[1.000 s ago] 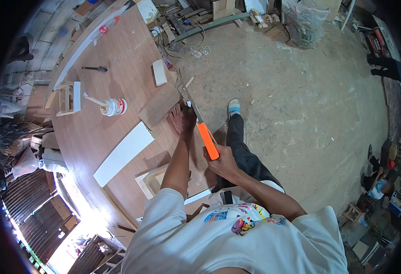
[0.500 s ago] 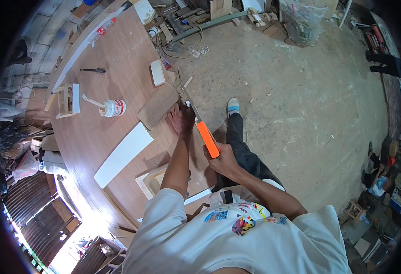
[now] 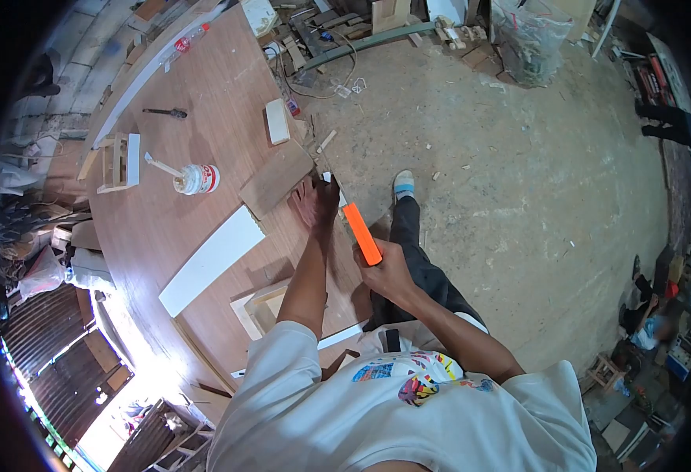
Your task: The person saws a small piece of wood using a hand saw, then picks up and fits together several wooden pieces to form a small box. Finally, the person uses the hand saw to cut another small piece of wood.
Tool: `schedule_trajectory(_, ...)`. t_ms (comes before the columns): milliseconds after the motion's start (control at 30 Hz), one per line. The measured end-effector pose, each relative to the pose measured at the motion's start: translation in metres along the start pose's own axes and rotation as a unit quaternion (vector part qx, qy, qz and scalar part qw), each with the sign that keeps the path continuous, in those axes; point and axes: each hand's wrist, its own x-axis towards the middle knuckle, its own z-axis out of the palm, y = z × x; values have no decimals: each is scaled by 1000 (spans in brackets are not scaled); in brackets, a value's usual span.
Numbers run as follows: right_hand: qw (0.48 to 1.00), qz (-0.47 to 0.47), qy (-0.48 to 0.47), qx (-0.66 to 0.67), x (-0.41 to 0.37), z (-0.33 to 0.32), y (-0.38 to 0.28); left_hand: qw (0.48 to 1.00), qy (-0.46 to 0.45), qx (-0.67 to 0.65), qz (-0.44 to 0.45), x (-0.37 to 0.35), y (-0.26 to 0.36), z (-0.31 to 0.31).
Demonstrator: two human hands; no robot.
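Note:
A handsaw with a bright orange handle point(image 3: 362, 234) is gripped in my right hand point(image 3: 386, 269), its thin blade reaching up along the table's edge. My left hand point(image 3: 316, 206) presses down at that edge, closed around a small piece of wood whose white end point(image 3: 327, 177) shows by the fingers; most of it is hidden. Beside the left fingertips lies a brown wooden board point(image 3: 277, 178), and a white block point(image 3: 277, 122) sits beyond it. A white tapered panel point(image 3: 213, 259) lies to the left of my forearm.
On the wooden table point(image 3: 227, 102) stand a glue tub point(image 3: 197, 179) with a stick in it, a small wooden frame point(image 3: 119, 163), a dark tool point(image 3: 164, 112) and an open wooden box point(image 3: 267, 305). Wood scraps and a clear bag point(image 3: 528, 43) lie on the floor beyond.
My right hand and the saw have shifted slightly, with the orange handle a little higher and further right. The left hand keeps its place at the table edge.

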Motion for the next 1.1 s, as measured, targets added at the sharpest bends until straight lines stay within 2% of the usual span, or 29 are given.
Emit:
schedule_trajectory(33,1000,6,-4,-10,2,-1,-5,1000,25,-5,12,-2,-4,5)
schedule_trajectory(133,999,21,-9,-28,5,-1,-13,1000,-1,25,-4,10,14,-24)
schedule_trajectory(267,999,23,-10,-28,9,-1,-14,999,15,24,17,15,17,-33)
schedule_trajectory(333,999,32,-7,-28,7,1,-17,997,-61,1,-40,10,18,-32)
schedule_trajectory(367,999,37,-4,-28,8,1,-19,997,-60,0,-40,9,17,-28)
schedule_trajectory(433,999,37,-3,-32,9,-1,-21,999,35,34,0,12,16,-23)
schedule_trajectory(500,999,42,-3,-34,12,-2,-21,999,31,36,-3,12,14,-20)
schedule_trajectory(567,993,104,-20,-61,18,-4,-23,999,18,38,-5,10,11,-20)
schedule_trajectory(600,993,104,-18,-59,17,-3,-21,999,15,38,-6,11,14,-18)
schedule_trajectory(667,998,42,8,-41,11,0,-16,999,8,40,-12,12,8,-20)
schedule_trajectory(800,999,28,24,-27,4,0,-11,999,-15,44,-30,10,12,-15)
schedule_trajectory(1100,999,0,-16,-42,-3,5,-11,997,-48,48,-45,9,3,-13)
